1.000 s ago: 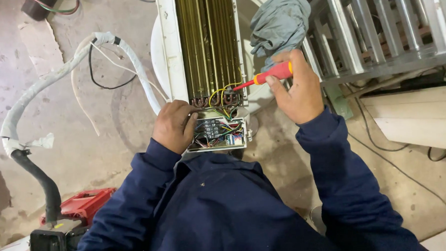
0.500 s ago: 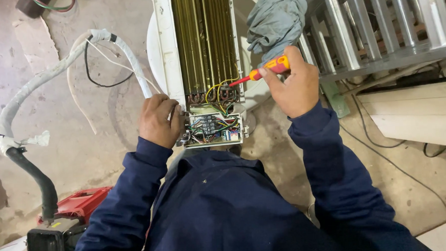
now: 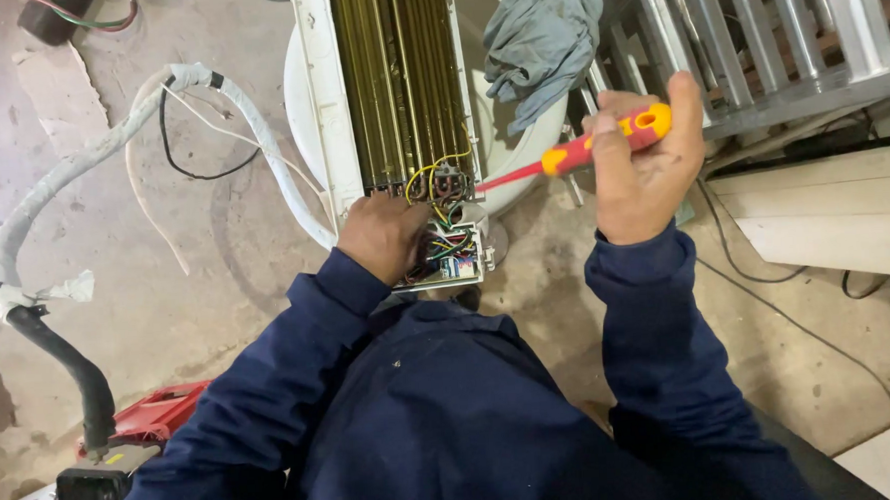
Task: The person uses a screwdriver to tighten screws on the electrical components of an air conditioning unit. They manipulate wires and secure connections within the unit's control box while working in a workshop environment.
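A white air-conditioner unit [image 3: 318, 96] with brass-coloured fins lies on the concrete floor. At its near end sits an open wiring box [image 3: 453, 255]. The left hand [image 3: 382, 235] rests curled on that box's left side. The right hand [image 3: 646, 166], right of the box, has its fingers wrapped around a red-and-yellow screwdriver [image 3: 601, 145], tip at the box's wires.

Under you is a stained concrete floor [image 3: 148, 323]. The air-conditioner indoor unit [image 3: 398, 82] lies on it at top centre, over a white round basin [image 3: 506, 167]. A white-wrapped pipe bundle [image 3: 72, 181] curves across the upper left, ending in a black hose [image 3: 65, 367] at left. A red tool [image 3: 157, 418] sits at lower left, and a thin black cable [image 3: 799, 330] trails at right.
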